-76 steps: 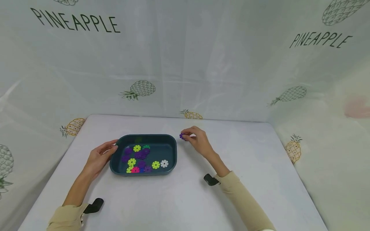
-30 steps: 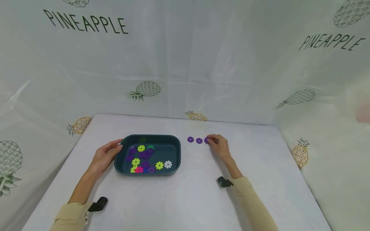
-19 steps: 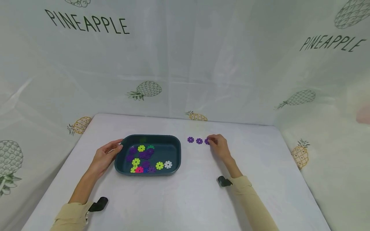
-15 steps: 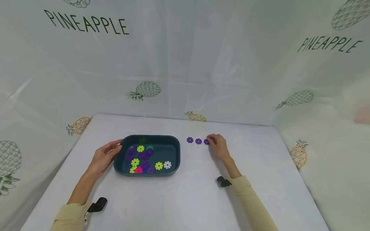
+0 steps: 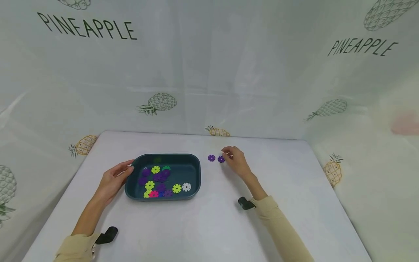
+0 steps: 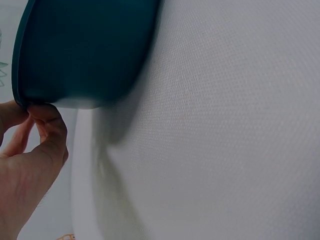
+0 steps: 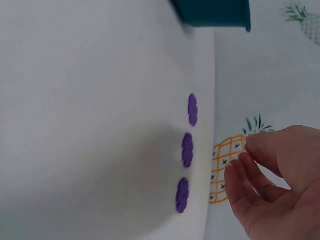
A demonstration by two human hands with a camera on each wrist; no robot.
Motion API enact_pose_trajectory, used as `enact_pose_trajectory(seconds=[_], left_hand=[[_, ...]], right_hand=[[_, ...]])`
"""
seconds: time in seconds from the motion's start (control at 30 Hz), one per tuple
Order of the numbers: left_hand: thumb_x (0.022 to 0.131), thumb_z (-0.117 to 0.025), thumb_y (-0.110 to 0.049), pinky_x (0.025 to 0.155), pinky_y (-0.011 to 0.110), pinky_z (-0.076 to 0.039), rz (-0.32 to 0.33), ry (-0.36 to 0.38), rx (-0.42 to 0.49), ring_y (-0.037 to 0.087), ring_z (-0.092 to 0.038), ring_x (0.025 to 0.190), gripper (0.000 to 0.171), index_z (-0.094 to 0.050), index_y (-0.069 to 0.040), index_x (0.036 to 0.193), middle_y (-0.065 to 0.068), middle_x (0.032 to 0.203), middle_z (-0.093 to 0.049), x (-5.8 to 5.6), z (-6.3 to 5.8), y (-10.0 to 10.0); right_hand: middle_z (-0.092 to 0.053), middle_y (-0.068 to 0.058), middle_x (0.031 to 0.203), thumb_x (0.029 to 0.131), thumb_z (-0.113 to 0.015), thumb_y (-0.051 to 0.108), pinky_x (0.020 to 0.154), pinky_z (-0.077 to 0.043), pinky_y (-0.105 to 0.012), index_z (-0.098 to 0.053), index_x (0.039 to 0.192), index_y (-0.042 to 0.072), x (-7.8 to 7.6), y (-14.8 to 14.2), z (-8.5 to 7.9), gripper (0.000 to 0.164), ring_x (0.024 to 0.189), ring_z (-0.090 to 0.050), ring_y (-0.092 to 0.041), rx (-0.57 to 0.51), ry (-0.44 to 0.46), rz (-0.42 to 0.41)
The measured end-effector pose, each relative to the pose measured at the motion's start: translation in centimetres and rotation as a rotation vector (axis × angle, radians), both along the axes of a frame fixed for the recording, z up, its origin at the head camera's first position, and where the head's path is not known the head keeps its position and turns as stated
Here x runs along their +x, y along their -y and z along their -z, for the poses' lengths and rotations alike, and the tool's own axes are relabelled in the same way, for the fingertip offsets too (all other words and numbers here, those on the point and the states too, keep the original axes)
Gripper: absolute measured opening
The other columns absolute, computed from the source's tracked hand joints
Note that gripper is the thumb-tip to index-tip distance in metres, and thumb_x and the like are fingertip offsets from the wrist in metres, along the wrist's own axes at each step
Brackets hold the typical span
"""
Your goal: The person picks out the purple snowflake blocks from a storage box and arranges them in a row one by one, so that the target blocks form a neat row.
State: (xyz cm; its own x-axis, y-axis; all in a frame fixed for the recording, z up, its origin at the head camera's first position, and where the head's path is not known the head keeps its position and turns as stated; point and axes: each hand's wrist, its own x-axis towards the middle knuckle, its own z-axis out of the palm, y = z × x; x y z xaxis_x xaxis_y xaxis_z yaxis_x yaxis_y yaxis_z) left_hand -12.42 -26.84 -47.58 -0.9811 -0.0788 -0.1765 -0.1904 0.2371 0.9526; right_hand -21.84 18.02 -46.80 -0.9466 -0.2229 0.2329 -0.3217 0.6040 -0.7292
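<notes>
My left hand [image 5: 111,182] grips the left end of a dark teal plastic tray [image 5: 184,169], thumb and fingers at its rim in the left wrist view. In the tray lie several notched, flower-like plastic discs: purple, yellow, green, blue, one pink [image 5: 153,194] and one white [image 5: 186,187]. Right of it, a purple disc [image 5: 211,158] and another purple disc [image 5: 221,159] lie on the table. The right wrist view shows a third purple disc [image 7: 182,195] in the same row, hidden by my hand in the head view. My right hand [image 5: 236,160] hovers there, fingers loosely bent, holding nothing.
A white-covered table [image 5: 209,233] carries everything. Behind it hangs a pale curtain [image 5: 229,72] printed with pineapples. A black camera mount [image 5: 107,235] sticks out from the left wrist, a second black mount [image 5: 246,203] from the right.
The right hand has carried a purple disc rightward, laid it at the end of the row and let go. It has since lifted and shifted left. The left hand stays on the tray.
</notes>
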Motion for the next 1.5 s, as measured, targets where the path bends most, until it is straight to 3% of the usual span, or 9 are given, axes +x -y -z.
enact_pose_trajectory(seconds=[0.3,0.67,0.93,1.5], left_hand=[[0.102,-0.061,-0.046,0.087,0.007,-0.047,0.006,0.001,0.004,-0.005,-0.055,0.106,0.065,-0.047,-0.009,0.154,0.01,0.138,-0.047,-0.1,0.1,0.0],[0.102,-0.062,-0.046,0.086,0.008,-0.048,0.002,0.002,0.007,-0.004,-0.055,0.106,0.065,-0.047,-0.01,0.154,0.005,0.134,-0.049,-0.1,0.0,0.2],[0.102,-0.061,-0.047,0.086,0.007,-0.048,0.002,0.008,0.008,-0.005,-0.054,0.106,0.066,-0.046,-0.009,0.154,0.011,0.14,-0.047,-0.1,-0.1,0.1],[0.1,-0.064,-0.047,0.086,0.01,-0.049,-0.012,0.012,0.034,-0.002,-0.056,0.105,0.065,-0.049,-0.01,0.153,-0.001,0.128,-0.052,-0.2,0.1,0.1]], right_hand=[[-0.068,-0.017,0.107,0.1,-0.064,0.002,0.084,-0.058,-0.041,-0.069,0.112,-0.004,0.8,2.3,-1.5,0.014,0.098,-0.066,-0.029,0.004,-0.022,-0.067],[-0.069,-0.013,0.104,0.1,-0.066,0.004,0.085,-0.058,-0.035,-0.069,0.112,-0.002,1.6,6.2,-3.2,0.014,0.092,-0.065,-0.024,-0.003,-0.037,-0.204],[-0.069,-0.014,0.108,0.101,-0.065,0.006,0.087,-0.057,-0.031,-0.067,0.116,-0.003,2.0,8.8,-3.2,0.017,0.098,-0.066,-0.024,0.005,-0.017,-0.334],[-0.069,-0.015,0.111,0.101,-0.065,0.005,0.083,-0.053,-0.019,-0.065,0.12,-0.007,3.2,13.5,-1.0,0.022,0.097,-0.067,-0.021,0.034,0.023,-0.553]])
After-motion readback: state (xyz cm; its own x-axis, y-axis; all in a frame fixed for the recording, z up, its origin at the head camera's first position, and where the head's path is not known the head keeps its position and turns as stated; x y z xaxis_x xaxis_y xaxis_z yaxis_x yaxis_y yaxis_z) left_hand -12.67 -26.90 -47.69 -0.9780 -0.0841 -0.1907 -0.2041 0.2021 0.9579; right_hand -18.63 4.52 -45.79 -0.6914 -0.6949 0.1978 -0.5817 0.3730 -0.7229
